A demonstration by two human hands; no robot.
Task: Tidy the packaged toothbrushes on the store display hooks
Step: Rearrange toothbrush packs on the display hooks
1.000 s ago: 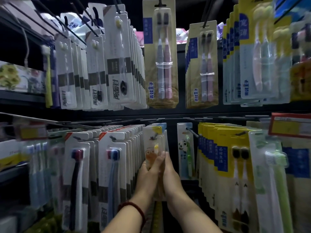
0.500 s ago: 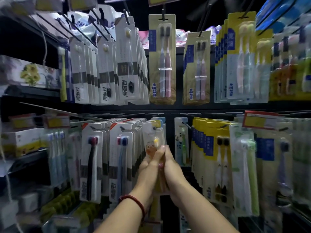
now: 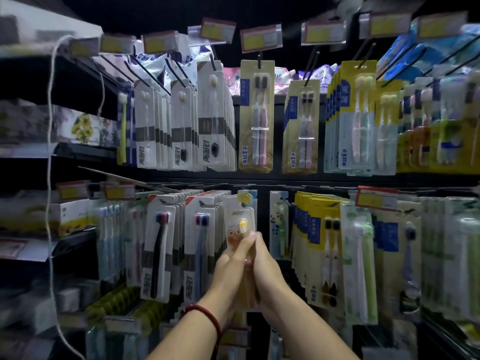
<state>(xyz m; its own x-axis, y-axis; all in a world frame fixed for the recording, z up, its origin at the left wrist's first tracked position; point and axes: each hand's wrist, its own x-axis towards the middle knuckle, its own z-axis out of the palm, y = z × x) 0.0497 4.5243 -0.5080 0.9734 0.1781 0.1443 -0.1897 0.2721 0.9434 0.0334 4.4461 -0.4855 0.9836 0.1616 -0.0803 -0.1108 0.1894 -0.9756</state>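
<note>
A small stack of children's toothbrush packs (image 3: 240,216), clear with a yellow brush head and an orange cartoon figure, hangs on a hook (image 3: 244,203) in the lower row, centre. My left hand (image 3: 231,266), a red cord on its wrist, presses flat against the stack's left side. My right hand (image 3: 267,268) presses flat against its right side. The fingers of both point upward and meet in front of the packs' lower half, which they hide.
White packs with dark and blue brushes (image 3: 158,250) hang tightly to the left. A panda pack (image 3: 278,224) and yellow packs (image 3: 317,242) hang to the right. Gold two-brush packs (image 3: 257,115) fill the upper row under price tags (image 3: 261,38). A string (image 3: 49,178) dangles at far left.
My head has tilted upward, so the upper price tags come into view. Both hands stay pressed on the same stack and have barely shifted.
</note>
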